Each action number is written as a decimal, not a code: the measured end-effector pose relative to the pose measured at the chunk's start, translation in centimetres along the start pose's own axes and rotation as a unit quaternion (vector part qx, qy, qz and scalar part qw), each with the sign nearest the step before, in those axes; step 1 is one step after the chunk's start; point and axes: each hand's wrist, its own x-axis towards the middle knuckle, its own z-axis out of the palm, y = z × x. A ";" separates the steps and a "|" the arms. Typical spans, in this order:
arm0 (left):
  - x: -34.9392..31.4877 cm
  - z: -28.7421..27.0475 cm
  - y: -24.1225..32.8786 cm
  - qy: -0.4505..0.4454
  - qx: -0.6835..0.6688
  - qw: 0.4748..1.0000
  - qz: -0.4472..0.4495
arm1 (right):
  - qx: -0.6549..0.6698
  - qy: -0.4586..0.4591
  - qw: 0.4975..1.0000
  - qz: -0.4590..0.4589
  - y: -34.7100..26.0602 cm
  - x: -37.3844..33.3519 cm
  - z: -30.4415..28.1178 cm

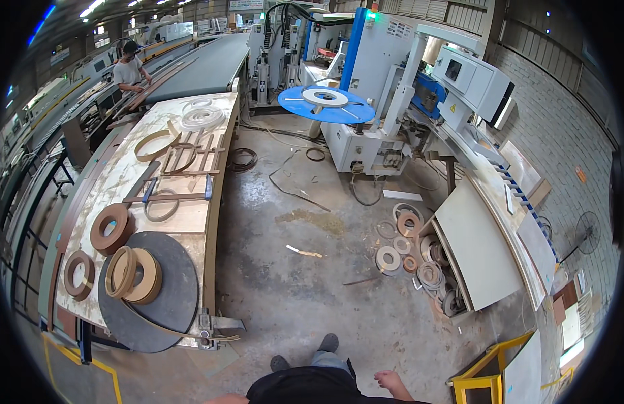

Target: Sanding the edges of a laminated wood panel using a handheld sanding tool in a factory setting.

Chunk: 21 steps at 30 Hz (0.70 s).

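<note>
My right hand (pixel 391 382) hangs at the lower edge, right of my body, its fingers loosely bent and a little apart, holding nothing. It touches nothing and has only the floor beneath it. Of my left arm just a sliver shows at the lower edge; that hand is out of the picture. To my left, a long worktable (pixel 207 262) carries a round dark board (pixel 180 269) with tan edge-banding coils (pixel 147 277) on it. Brown coils (pixel 110 227) lie beside the board. Clamps (pixel 208 187) sit on wooden strips farther along.
Ahead stands a machine with a blue disc reel (pixel 325 105). Many banding rolls (pixel 388 260) lie on the floor at right, by a pale panel (pixel 477 246). A yellow frame (pixel 480 387) stands near right. A co-worker (pixel 130 71) handles strips at far left. Scraps (pixel 304 251) litter the floor.
</note>
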 end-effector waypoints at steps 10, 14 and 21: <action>1.0 -2.2 4.2 -0.001 0.048 0.999 -0.011 | 0.016 -0.005 1.000 -0.007 1.0 -0.5 1.9; 0.6 -2.6 5.5 -0.001 0.067 0.998 -0.022 | 0.031 -0.014 0.999 0.030 2.3 -1.7 3.0; 1.5 -1.0 1.4 0.066 0.052 0.994 0.063 | 0.036 -0.013 0.998 0.043 4.2 -2.5 3.8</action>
